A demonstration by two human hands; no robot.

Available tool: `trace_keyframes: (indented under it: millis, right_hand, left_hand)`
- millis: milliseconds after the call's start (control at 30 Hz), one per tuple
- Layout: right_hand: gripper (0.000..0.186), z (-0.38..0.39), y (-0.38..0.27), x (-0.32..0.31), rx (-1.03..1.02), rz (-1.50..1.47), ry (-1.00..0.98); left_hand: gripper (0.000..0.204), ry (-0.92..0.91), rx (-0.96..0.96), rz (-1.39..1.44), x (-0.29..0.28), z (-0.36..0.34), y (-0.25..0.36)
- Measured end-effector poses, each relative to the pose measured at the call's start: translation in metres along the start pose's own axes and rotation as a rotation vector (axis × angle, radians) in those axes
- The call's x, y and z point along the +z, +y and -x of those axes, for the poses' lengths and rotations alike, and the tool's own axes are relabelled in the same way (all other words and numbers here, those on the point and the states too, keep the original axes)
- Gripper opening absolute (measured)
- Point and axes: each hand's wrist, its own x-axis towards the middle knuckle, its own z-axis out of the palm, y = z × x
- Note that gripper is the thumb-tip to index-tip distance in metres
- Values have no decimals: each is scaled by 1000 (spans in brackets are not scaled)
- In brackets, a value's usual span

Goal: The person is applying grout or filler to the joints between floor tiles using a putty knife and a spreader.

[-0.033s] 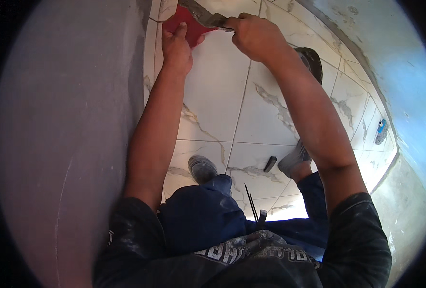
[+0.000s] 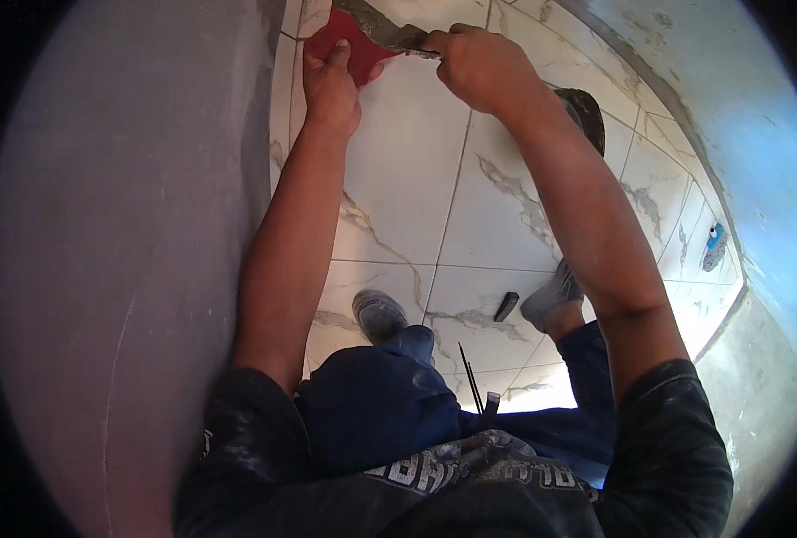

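My left hand grips a flat red tool, likely plastic, near the top of the view, thumb over its face. Grey wet paste lies along the red tool's upper edge. My right hand is closed on the handle of a metal scraper, whose paste-smeared blade rests at that edge, just right of my left hand. A dark, mud-smeared container is partly hidden behind my right forearm.
Grey plastered walls flank a white, veined tile floor. A small black block lies between my shoes. Thin black sticks show beside my leg. A blue-and-grey object lies at the right.
My right hand and the scraper have shifted very slightly; otherwise the view looks the same.
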Motion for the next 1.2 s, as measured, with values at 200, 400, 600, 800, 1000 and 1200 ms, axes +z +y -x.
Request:
trace_keyframes:
  millis: [200,400,600,800,1000,1200]
  right_hand:
    - [37,-8,12,29,21,34,-45]
    - [36,5,18,46,73,-96,46]
    - [34,7,15,33,107,-177,39]
    - [37,-6,1,65,159,-129,45]
    - [31,29,0,66,223,-275,284]
    - [30,2,-16,69,263,-232,178]
  left_hand:
    - [21,131,11,-47,-9,-15,-8]
    - [25,56,100,-86,-6,-10,3]
    - [25,13,113,21,-6,24,26]
    - [31,-1,-42,84,-27,82,33]
    - [36,-39,-175,287,-59,140,21]
    - [37,-116,-235,386,-74,159,10]
